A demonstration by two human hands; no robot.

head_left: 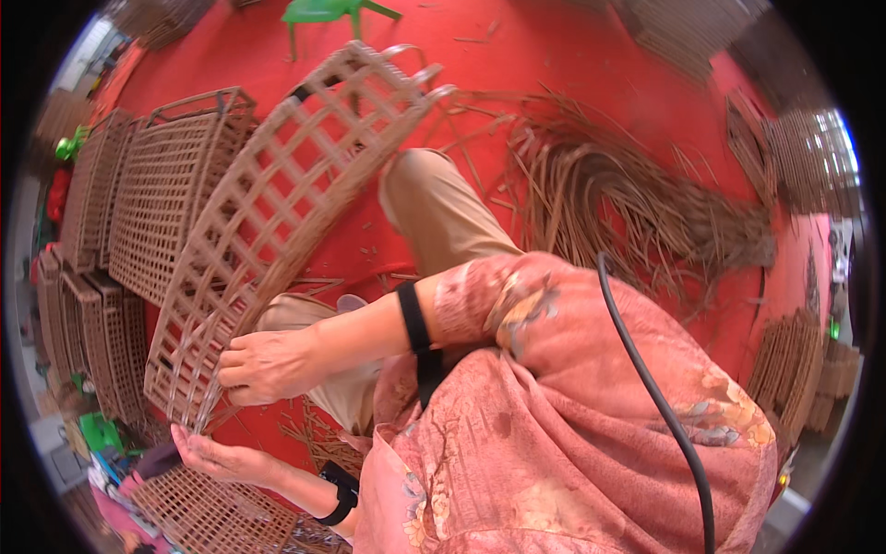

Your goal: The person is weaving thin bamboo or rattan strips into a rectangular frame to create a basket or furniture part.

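Note:
A long brown open-weave basket (277, 175) stands tilted across the left half of the view, its lower end near me. My right hand (268, 367) is closed at the basket's near side edge, knuckles up and fingers curled over the weave. Below it, my left hand (221, 459) is palm up, its fingertips and thumb at the basket's lower corner. The fingers' exact hold there is partly hidden. At the basket's far end, several bent strips (420, 74) stick out in loops.
A large bundle of loose brown strips (609, 185) lies on the red floor (517, 55) to the right. Woven baskets (166, 194) stand stacked at the left, and another woven piece (208, 508) lies at lower left. A green stool (323, 11) stands at the back.

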